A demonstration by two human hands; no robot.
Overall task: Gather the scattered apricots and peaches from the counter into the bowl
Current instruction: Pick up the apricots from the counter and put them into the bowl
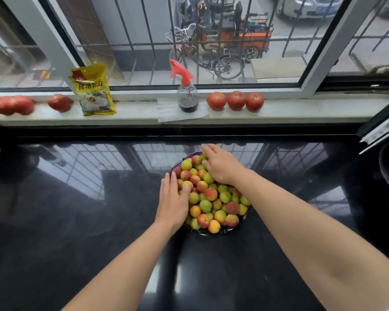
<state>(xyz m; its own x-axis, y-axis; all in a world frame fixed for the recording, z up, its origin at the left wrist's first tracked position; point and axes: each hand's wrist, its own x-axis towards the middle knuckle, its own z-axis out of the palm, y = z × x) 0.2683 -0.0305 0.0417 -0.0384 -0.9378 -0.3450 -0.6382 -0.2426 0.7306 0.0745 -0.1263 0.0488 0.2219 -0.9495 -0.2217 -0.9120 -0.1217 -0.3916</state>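
Forearms enter from the bottom edge, both bare, converging on a dark purple bowl (225, 230) that sits on the glossy black counter (76, 221). Fruit (211, 198) is heaped in the bowl above rim level: small apricots and peaches, mixed yellow, green and red-blushed. No loose fruit shows on the visible counter surface.

Left hand (173, 203) lies flat, palm down, fingers extended and close together, along the left side of the heap; the thumb touches fruit at the pile's edge. It grips nothing visible.

Right hand (220, 164) reaches over the far right part of the heap, palm down, fingers curled onto the fruit at the back rim. Whether it pinches a single fruit cannot be told; the fingertips are partly hidden among the pile.

Counter reflects the window bars. Beyond it runs a pale windowsill (301, 111). On the sill, left to right: blurred tomatoes (11, 105), one more tomato (60, 102), an upright yellow food packet (92, 90) with printed characters, a spray bottle (187, 97) with red trigger head standing on a white sheet, then three tomatoes (235, 101) in a touching row.

Behind the glass: metal bars, a parked bicycle (222, 61), an orange vehicle (245, 34).
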